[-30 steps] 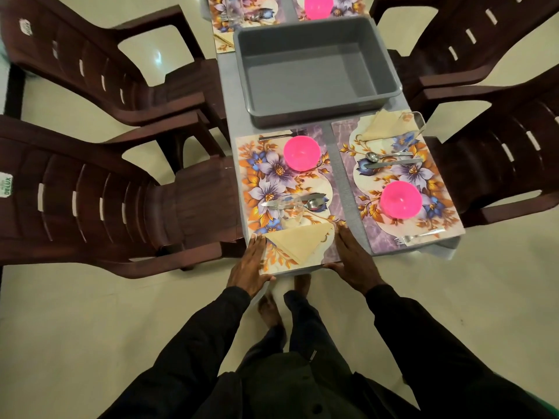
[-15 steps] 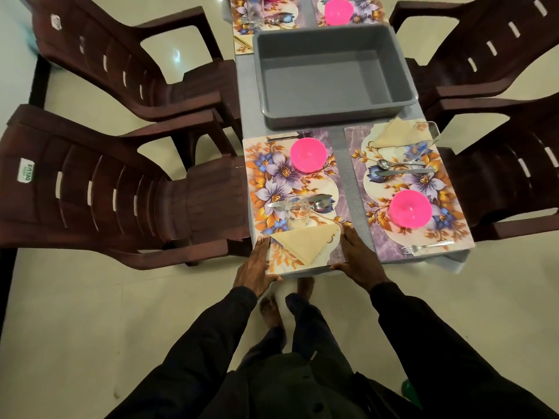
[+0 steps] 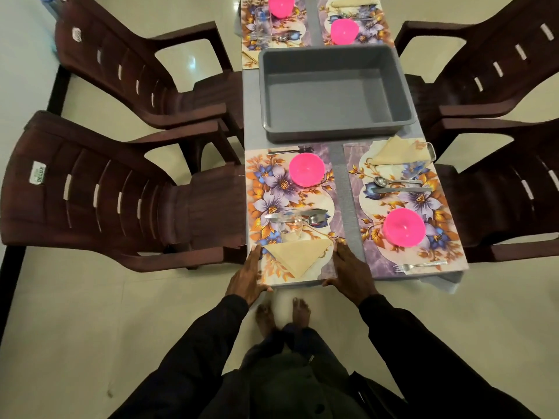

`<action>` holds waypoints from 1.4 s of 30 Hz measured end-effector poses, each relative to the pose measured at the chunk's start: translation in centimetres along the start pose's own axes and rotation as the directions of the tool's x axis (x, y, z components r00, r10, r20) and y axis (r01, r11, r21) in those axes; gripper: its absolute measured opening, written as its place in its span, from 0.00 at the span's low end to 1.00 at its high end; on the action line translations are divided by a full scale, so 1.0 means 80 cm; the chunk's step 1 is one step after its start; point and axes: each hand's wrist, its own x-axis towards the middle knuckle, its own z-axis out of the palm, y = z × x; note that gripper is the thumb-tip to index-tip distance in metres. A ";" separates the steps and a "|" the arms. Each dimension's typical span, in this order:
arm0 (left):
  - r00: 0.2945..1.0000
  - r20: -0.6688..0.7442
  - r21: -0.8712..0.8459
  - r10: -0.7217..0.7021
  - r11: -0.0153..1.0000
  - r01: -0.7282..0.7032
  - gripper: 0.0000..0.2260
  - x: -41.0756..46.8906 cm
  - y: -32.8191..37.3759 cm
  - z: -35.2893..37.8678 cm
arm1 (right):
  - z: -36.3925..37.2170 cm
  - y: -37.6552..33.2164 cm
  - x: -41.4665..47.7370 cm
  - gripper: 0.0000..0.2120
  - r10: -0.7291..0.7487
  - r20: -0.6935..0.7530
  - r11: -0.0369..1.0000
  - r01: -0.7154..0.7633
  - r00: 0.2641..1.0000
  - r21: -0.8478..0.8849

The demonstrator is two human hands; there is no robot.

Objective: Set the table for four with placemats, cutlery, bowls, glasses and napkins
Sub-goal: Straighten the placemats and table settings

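Note:
The near left floral placemat (image 3: 272, 189) carries a pink bowl (image 3: 306, 169), a fork (image 3: 289, 151), a knife and spoon (image 3: 302, 214), a clear glass (image 3: 290, 229) and a folded beige napkin (image 3: 298, 252). My left hand (image 3: 246, 279) lies along its near left corner with straight fingers, thumb at the near edge. My right hand (image 3: 352, 273) rests the same way on its near right corner. The near right placemat (image 3: 447, 246) holds a pink bowl (image 3: 403, 227), cutlery (image 3: 396, 186), a fork (image 3: 420, 265), a napkin (image 3: 396, 152) and a glass (image 3: 429, 149).
A grey plastic tub (image 3: 263, 95) sits mid-table with nothing in it. Beyond it lie two more set placemats (image 3: 272, 28) with pink bowls (image 3: 344, 31). Dark brown chairs (image 3: 106, 192) flank both long sides. My bare feet (image 3: 282, 313) stand at the table's near end.
My hands stay on the near corners of the left placemat. The view has shifted a little, showing more of the far settings.

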 end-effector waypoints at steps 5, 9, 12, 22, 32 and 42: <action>0.999 -0.029 0.002 -0.032 0.999 0.032 0.56 -0.001 0.005 0.001 | -0.010 -0.010 -0.005 0.43 -0.016 0.032 0.999 0.017 0.999 -0.028; 0.999 -0.015 0.008 -0.044 0.999 0.044 0.55 -0.001 0.009 0.001 | -0.010 -0.012 -0.008 0.44 0.016 0.094 0.994 -0.006 0.995 -0.108; 0.999 -0.025 0.017 -0.046 0.999 0.047 0.53 -0.001 0.013 0.000 | -0.014 -0.009 -0.006 0.40 -0.019 0.067 0.992 0.027 0.998 -0.124; 0.999 -0.039 0.055 -0.021 0.998 0.023 0.50 -0.003 0.013 0.003 | -0.012 -0.002 0.002 0.39 0.000 0.154 0.996 0.013 0.988 -0.088; 0.992 -0.066 0.110 0.108 0.989 -0.100 0.46 -0.029 -0.010 -0.014 | -0.027 -0.043 -0.030 0.27 0.028 -0.005 0.999 -0.028 1.000 -0.035; 0.948 -0.298 0.007 0.112 0.993 -0.115 0.21 -0.107 -0.113 -0.137 | -0.049 -0.242 -0.005 0.09 -0.156 -0.173 0.977 0.178 0.972 0.119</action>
